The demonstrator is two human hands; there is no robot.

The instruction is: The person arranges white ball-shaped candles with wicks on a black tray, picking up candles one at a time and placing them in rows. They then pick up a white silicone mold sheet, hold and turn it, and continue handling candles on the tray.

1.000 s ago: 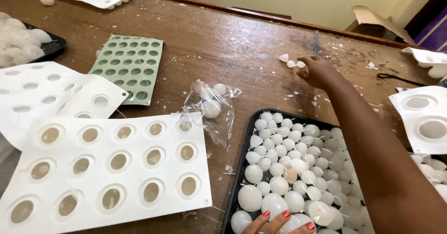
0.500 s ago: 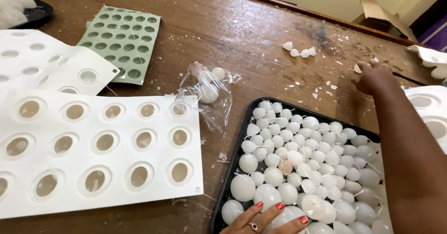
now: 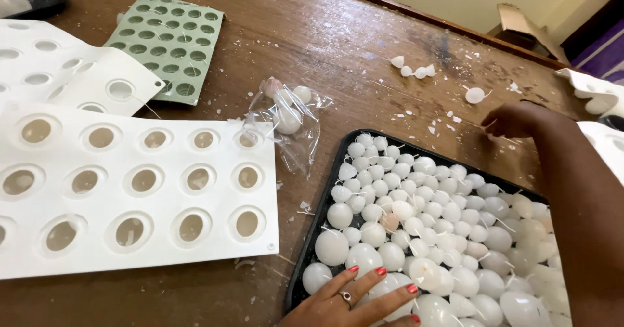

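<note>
Head view, looking down on a scuffed brown wooden table [image 3: 312, 47]. The left hand [image 3: 354, 301] is lying flat at the near edge of a black rectangular tray [image 3: 325, 197], its red-nailed fingers [image 3: 383, 276] spread and released, resting on the largest of the white wax egg-shaped candles [image 3: 442, 229] that are filling the tray; it is pressing on them, not gripping any. The right hand [image 3: 517, 120] is hanging over the bare table just beyond the tray's far right corner, knuckles towards the camera. Its fingers are curled inwards, but whether they are clenching something small cannot be told, since the palm side is turned away.

The key relation: a single small white wax piece with a thin wick [image 3: 475, 95] is lying on the table just beyond and to the left of the right hand, close to its fingertips and well apart from the left hand. Being roundish, it is showing no marked long axis; its wick is pointing right, towards the hand. The right hand is plainly the nearer one.

A cluster of three or four small white wax pieces [image 3: 411, 69] is lying farther left. A crumpled clear plastic bag holding a few white eggs [image 3: 286, 119] is sitting beside the tray's left corner. A white silicone mould with oval cavities [image 3: 130, 184] and a pale green silicone mould with small cavities [image 3: 168, 44] are occupying the left side.
</note>
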